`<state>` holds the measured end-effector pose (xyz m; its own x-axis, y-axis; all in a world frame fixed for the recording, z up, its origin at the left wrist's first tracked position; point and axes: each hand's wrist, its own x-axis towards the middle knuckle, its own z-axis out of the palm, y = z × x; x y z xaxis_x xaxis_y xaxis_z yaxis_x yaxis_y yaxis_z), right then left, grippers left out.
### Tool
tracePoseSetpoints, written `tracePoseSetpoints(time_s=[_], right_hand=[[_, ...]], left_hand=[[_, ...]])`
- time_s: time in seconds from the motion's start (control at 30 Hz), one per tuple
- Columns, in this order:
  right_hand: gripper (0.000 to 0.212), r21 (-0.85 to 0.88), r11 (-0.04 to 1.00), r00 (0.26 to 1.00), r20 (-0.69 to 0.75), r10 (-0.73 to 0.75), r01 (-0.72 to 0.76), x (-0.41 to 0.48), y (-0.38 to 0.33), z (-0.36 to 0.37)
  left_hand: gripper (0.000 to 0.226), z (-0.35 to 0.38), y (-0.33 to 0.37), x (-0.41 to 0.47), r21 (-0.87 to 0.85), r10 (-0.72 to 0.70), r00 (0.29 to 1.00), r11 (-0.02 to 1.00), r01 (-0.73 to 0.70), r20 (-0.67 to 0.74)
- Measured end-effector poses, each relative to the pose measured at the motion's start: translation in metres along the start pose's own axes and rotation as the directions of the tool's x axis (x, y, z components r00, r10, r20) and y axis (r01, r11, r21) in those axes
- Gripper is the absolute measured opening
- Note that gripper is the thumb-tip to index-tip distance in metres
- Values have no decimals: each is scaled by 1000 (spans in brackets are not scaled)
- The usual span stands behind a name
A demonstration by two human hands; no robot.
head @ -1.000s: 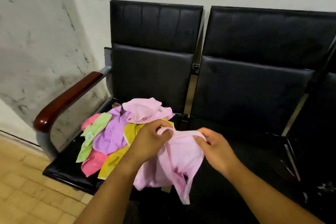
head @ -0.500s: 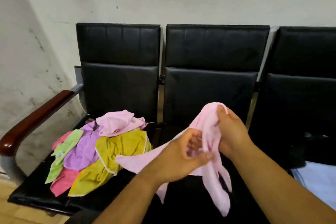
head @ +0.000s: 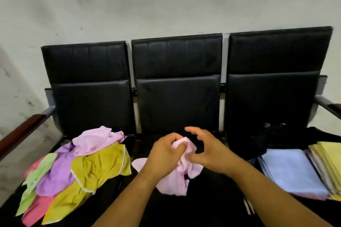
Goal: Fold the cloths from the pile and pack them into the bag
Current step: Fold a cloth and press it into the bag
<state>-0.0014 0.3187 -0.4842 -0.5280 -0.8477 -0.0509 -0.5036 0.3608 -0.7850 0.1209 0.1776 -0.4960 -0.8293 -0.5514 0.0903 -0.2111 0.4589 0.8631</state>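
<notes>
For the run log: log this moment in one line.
left hand grips pink cloth over middle seat | right hand open beside it | unfolded pile on left seat | folded cloths on right seat

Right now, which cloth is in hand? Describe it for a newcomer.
On the black three-seat bench, look at the middle seat. The pale pink cloth is bunched there in the left hand; its lookalike lies untouched atop the pile on the left seat.

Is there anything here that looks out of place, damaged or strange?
Nothing looks damaged or spilled. The cloth pile on the left seat is crumpled, as unfolded cloths are. The left hand grips a bunched pink cloth over the middle seat. Only the wall bears dark smudges.
</notes>
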Motion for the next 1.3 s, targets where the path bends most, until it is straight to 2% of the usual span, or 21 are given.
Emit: tracePoseSetpoints(time_s=[0.03,0.1,0.2,0.27,0.37,0.43,0.5,0.53,0.6,0.67,0.77,0.83,0.9,0.97,1.03,1.07,1.1,1.13,1.2,1.27,1.3], right_hand=[[83,25,999,997,64,-34,33,-4,-2,6],[74,8,996,996,-29,-86,87,-8,-3,15],[34,98,989,972,-218,-84,108,-13,0,23],[17,110,991,957,-289,-38,73,-14,5,21],[19,169,985,930,-367,40,24,-8,14,11],[18,366,930,935,-314,165,-41,-7,13,5],[18,568,817,940,-217,262,-96,-9,9,3],[20,601,792,941,-198,273,-104,-11,6,1],[27,532,840,952,-191,240,-106,-13,3,-2],[30,335,938,980,-141,143,-89,-17,-1,-4],[35,-79,997,994,112,12,-3,-21,3,-9],[28,-220,975,977,215,13,35,-22,9,-14],[12,-190,982,973,227,44,0,-25,14,-25],[13,-95,990,938,319,133,-108,-29,20,-39],[15,0,954,824,504,259,-300,-33,28,-50],[19,17,916,746,586,316,-401,-34,32,-55],[22,-8,880,682,630,373,-474,-33,35,-59],[23,-82,863,645,631,432,-498,-30,39,-62],[24,-276,830,638,537,552,-486,-21,48,-65],[23,-346,794,695,387,606,-500,-8,56,-58],[21,-276,802,744,303,596,-530,-2,59,-54]], left_hand=[[8,1,7,3,-11,12,1000,1000,-12,-10],[3,3,15,6,-25,1,1000,1000,-1,-17],[24,3,13,3,4,-23,997,1000,23,71],[43,-2,5,-2,0,-21,985,1000,21,173],[51,-10,-7,-8,61,3,955,998,-22,296],[41,-12,-11,-9,92,9,942,995,-43,336],[31,-13,-16,-9,121,16,932,991,-64,361],[26,-14,-17,-7,137,24,935,988,-77,354],[20,-18,-19,-5,155,38,956,984,-87,292],[23,-24,-23,-2,173,34,978,982,-71,207],[16,-37,-31,1,248,42,994,966,-67,105],[11,-49,-31,-1,270,6,989,962,-46,145],[5,-65,-28,-6,239,-101,932,971,16,349],[22,-79,-27,-14,288,-287,764,948,138,577],[25,-87,-37,-19,451,-450,576,879,152,683],[21,-88,-44,-21,531,-516,504,838,127,693],[18,-89,-53,-21,593,-563,471,799,100,679],[15,-92,-62,-20,626,-590,476,773,99,653],[20,-97,-77,-14,615,-580,584,771,167,568],[23,-101,-83,-9,493,-513,747,822,286,423],[19,-100,-80,-4,374,-480,809,858,352,339]])
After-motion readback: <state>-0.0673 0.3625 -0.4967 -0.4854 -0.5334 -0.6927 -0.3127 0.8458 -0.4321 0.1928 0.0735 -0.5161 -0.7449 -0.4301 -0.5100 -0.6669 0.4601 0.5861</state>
